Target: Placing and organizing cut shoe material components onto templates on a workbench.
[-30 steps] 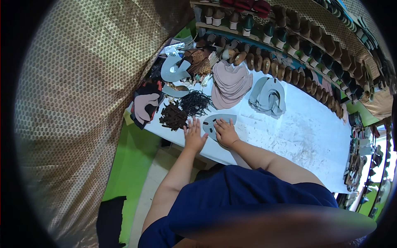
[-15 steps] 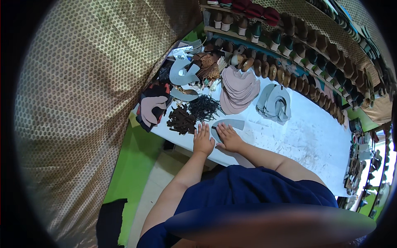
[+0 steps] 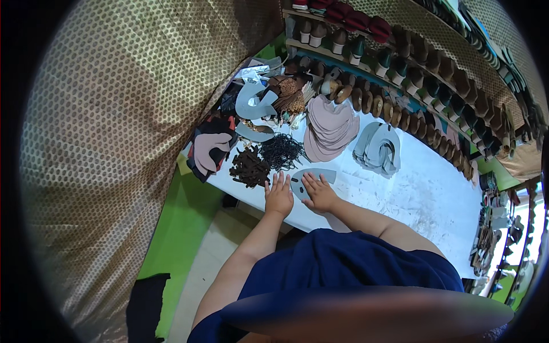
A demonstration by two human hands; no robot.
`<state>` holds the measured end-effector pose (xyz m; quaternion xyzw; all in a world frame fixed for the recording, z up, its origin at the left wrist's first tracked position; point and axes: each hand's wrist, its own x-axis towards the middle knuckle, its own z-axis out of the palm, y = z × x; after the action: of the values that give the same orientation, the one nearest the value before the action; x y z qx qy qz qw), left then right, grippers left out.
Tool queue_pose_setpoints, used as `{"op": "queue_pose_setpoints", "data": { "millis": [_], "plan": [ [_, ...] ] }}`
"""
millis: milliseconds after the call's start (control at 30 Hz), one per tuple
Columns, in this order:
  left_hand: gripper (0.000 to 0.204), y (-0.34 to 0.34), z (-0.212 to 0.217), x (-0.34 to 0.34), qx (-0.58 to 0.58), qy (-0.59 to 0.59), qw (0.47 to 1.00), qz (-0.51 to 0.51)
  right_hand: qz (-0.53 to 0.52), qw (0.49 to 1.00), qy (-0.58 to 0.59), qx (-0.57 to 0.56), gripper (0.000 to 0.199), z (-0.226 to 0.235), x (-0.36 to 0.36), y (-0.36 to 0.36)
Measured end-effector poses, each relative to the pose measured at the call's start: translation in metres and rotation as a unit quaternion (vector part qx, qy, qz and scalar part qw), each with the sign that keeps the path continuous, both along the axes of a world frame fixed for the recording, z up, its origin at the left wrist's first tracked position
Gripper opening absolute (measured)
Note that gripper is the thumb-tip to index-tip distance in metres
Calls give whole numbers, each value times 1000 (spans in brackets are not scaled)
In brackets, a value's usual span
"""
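A flat grey curved shoe-upper piece (image 3: 327, 175) lies near the front edge of the white table. My right hand (image 3: 321, 194) rests on it, palm down, with the fingers stretched out. Small dark marks show on the part left of that hand; I cannot tell whether they are strips or holes. Beside the piece, my left hand (image 3: 279, 197) lies flat with its fingers extended and holds nothing visible. Just beyond its fingertips are a heap of dark brown strips (image 3: 249, 167) and a tangle of thin black straps (image 3: 281, 152).
Stacks of pink curved pieces (image 3: 330, 130) and grey curved pieces (image 3: 377, 150) sit farther back on the table (image 3: 420, 200). A pink piece (image 3: 209, 150) lies at the left end. Wooden rolls and shelved shoes (image 3: 357, 51) line the back. A patterned curtain (image 3: 126, 114) hangs left.
More of the grey piece's left part, with its dark marks, shows between my hands. Both hands remain flat, and the view has shifted slightly.
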<state>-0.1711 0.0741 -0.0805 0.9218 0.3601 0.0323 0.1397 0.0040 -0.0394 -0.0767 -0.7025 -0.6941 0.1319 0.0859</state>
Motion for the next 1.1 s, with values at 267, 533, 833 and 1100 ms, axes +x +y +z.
{"op": "queue_pose_setpoints", "data": {
  "millis": [267,533,833,1100],
  "plan": [
    [66,-6,12,5,-4,20,1000,14,44,999,-20,-8,83,-1,27,3],
    [60,-3,3,3,21,23,999,19,140,990,-15,16,85,2,19,-2],
    [61,-5,7,5,16,33,999,24,114,993,0,-14,85,8,17,13],
    [61,-7,10,9,2,56,998,30,136,989,4,-62,88,4,12,12]
  ]
}}
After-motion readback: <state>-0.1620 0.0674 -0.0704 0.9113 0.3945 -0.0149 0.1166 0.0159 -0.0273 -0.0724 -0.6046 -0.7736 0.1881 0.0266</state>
